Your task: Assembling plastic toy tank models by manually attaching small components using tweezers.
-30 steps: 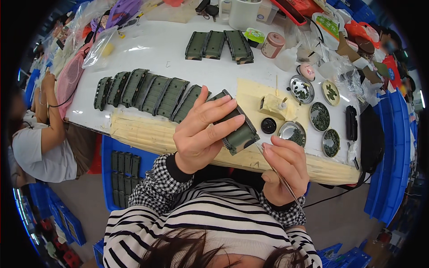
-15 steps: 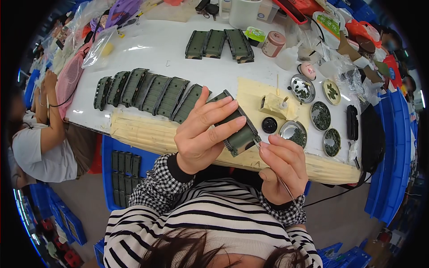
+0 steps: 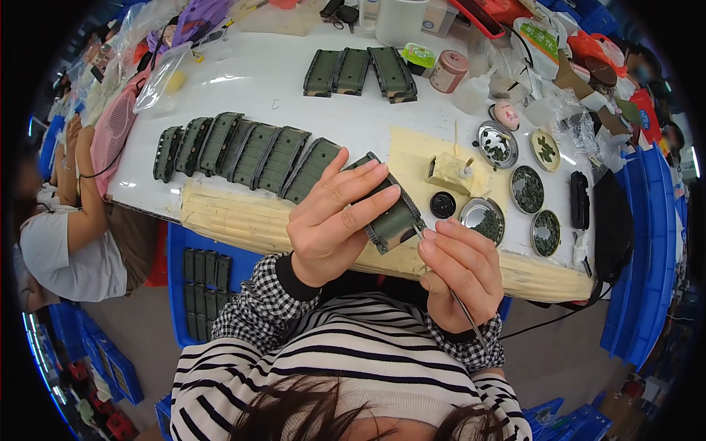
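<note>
My left hand is closed around a green camouflage-patterned block-shaped part with ridged edges, held tilted above the table's near edge. Between the fingers of my right hand is a thin metal tweezers-like tool. Its tip touches or nearly touches the part's lower right edge; anything at the tip is too small to make out. A row of similar green parts lies on the table beyond my left hand. Near my right hand stand a round metal dish of small dark green pieces and a black round cap.
Three more green parts lie farther back. More dishes of green pieces stand at the right, with a black case. Below the table's left side, a blue bin holds similar parts. A person sits at the left.
The held part and my right hand have shifted slightly up and left. The rear end of the metal tool has swung a little to the left.
</note>
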A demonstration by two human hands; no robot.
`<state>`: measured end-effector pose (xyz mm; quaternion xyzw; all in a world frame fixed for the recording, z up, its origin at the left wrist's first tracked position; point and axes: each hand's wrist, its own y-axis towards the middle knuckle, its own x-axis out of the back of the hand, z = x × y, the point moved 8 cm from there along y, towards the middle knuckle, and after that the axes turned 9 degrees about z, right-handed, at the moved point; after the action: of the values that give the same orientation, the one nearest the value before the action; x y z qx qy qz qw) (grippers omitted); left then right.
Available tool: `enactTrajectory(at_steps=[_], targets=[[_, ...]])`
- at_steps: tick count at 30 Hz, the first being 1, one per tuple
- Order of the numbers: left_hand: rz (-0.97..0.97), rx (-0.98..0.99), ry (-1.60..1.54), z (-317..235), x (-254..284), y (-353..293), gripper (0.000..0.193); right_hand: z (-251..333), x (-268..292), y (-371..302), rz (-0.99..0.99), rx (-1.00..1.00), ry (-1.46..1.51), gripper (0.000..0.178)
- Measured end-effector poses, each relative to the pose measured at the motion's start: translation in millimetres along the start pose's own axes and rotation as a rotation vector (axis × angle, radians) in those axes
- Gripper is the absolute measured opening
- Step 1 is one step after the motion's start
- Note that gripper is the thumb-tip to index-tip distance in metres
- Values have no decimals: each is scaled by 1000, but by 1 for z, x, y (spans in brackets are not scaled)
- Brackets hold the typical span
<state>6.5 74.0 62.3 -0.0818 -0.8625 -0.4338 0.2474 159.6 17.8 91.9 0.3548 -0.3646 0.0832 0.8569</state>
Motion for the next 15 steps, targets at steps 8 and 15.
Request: enactTrajectory(at_steps=[8,15], targets=[[9,9,-8,2,0,-2,57,1,-1,3,18,39,-14,41],[-10,71,24,-5,2,7,40,-12,14,1,-61,-6,116,29]])
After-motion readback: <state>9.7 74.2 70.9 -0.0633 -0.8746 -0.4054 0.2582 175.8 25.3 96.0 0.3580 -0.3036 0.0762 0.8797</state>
